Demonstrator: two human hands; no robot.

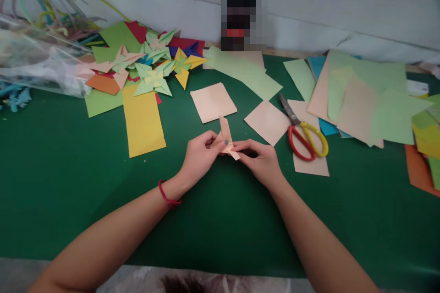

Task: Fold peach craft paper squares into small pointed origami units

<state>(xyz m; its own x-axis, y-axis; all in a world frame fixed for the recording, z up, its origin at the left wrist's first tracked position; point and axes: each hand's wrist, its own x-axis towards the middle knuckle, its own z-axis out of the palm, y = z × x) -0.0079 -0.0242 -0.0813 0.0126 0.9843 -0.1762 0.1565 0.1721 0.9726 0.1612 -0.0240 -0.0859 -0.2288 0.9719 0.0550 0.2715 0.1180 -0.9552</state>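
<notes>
Between both hands is a small folded piece of pale peach paper [224, 129], with one flap pointing up and another pointing down to the right. My left hand [201, 153] is closed on its left side, thumb lying across the front. On the right side, my right hand [259, 158] pinches the paper between thumb and fingers. Fingertips hide part of the folds. Just beyond the hands lie a square peach sheet stack [213, 102] and another peach square [268, 122]. Scissors [302, 132] with red and yellow handles rest on a peach strip [311, 167], to the right.
Folded paper stars [153, 78] lie on coloured sheets at the back left, near a yellow sheet [144, 123]. A clear plastic bag [41, 59] sits far left. Green and peach sheets [392, 119] are spread on the right of the green table [220, 229]. A wall borders the back.
</notes>
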